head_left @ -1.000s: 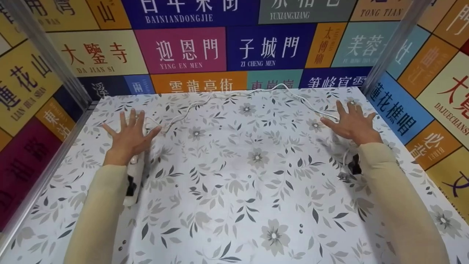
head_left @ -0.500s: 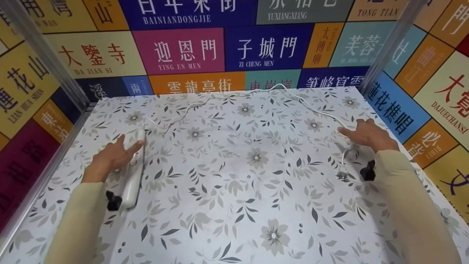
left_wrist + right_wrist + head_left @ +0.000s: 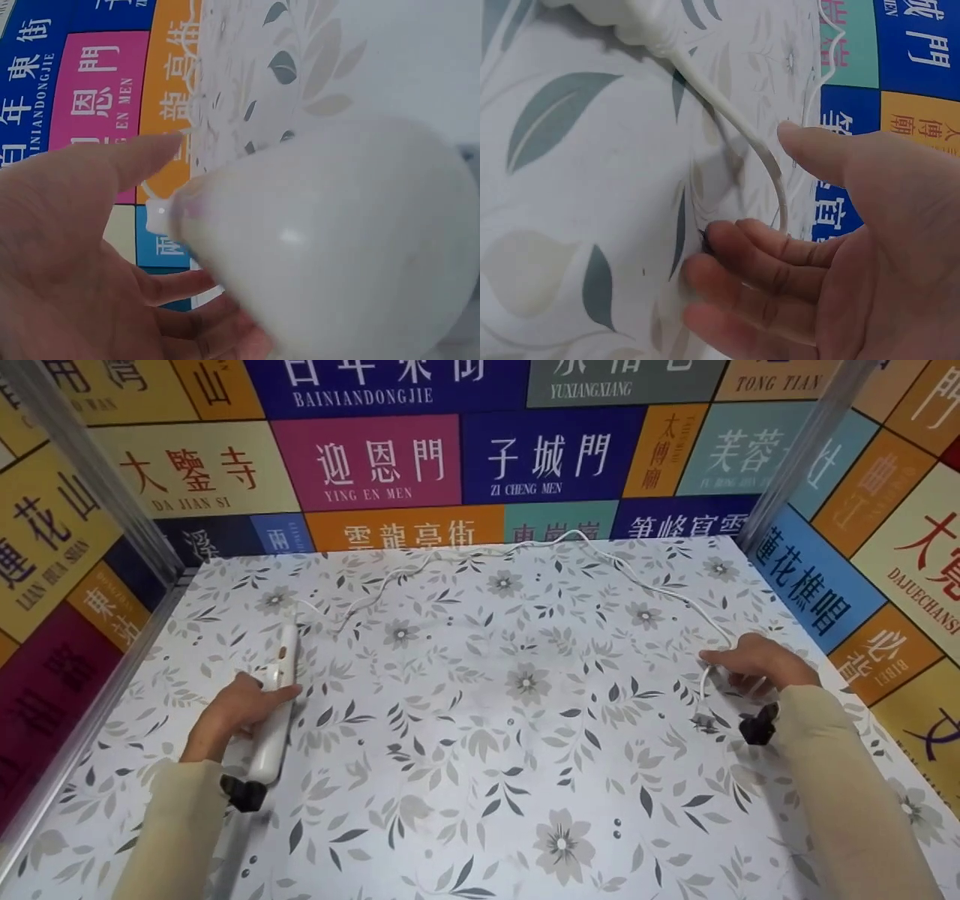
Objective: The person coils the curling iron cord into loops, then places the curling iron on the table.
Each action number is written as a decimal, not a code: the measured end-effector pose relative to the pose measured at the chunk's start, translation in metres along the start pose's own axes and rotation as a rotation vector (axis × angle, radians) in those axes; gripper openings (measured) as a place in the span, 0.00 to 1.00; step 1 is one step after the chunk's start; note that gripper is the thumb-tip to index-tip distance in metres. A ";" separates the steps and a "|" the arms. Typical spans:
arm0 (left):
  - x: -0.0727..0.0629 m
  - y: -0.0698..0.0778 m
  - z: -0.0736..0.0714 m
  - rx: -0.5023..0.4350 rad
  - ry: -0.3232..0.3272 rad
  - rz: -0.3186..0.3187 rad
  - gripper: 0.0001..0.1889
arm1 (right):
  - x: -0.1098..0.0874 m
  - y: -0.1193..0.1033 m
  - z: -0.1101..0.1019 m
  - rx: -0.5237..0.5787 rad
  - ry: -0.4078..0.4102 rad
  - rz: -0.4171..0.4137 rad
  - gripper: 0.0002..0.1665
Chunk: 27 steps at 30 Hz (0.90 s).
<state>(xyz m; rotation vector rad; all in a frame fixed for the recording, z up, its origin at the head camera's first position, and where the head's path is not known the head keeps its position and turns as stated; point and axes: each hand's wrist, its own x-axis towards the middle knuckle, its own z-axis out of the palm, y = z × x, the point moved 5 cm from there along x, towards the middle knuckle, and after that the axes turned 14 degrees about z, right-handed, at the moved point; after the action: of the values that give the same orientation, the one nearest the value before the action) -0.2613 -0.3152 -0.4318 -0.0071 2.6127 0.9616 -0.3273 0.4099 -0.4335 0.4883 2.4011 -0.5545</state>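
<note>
A long white corded appliance (image 3: 271,742) with a brown button lies on the left of the floral tabletop. My left hand (image 3: 244,701) is at its side, thumb across it in the head view. In the left wrist view, the thumb stands apart from the appliance's white body (image 3: 322,240), and the fingers lie partly hidden behind it. On the right, a white cord (image 3: 705,679) ends in a plug (image 3: 703,721) on the table. My right hand (image 3: 840,255) is around the cord, fingers loosely bent and thumb apart; the cord runs between them.
The patterned tabletop (image 3: 480,780) is backed by panels of coloured signs (image 3: 367,461). The cord loops along the table's back edge between both hands. Clear posts (image 3: 124,487) stand at the back corners. A black wrist mount (image 3: 759,725) sits at each sleeve.
Both hands have come down and back from spread fingers held above the table. The left is now beside the appliance, the right at the cord near its plug.
</note>
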 end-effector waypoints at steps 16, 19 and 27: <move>0.004 0.005 0.008 0.092 0.122 0.044 0.39 | 0.004 -0.009 -0.009 0.032 0.050 -0.085 0.25; 0.003 0.003 0.007 0.089 0.128 0.057 0.38 | 0.003 -0.012 -0.015 0.038 0.083 -0.102 0.25; 0.000 0.002 0.004 0.072 0.139 0.053 0.38 | 0.000 -0.016 -0.032 0.038 0.143 -0.136 0.24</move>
<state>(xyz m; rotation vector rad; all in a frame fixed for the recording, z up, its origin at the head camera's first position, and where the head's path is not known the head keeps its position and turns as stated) -0.2606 -0.3110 -0.4338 0.0143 2.7867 0.9140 -0.3507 0.4119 -0.4063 0.3946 2.5787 -0.6455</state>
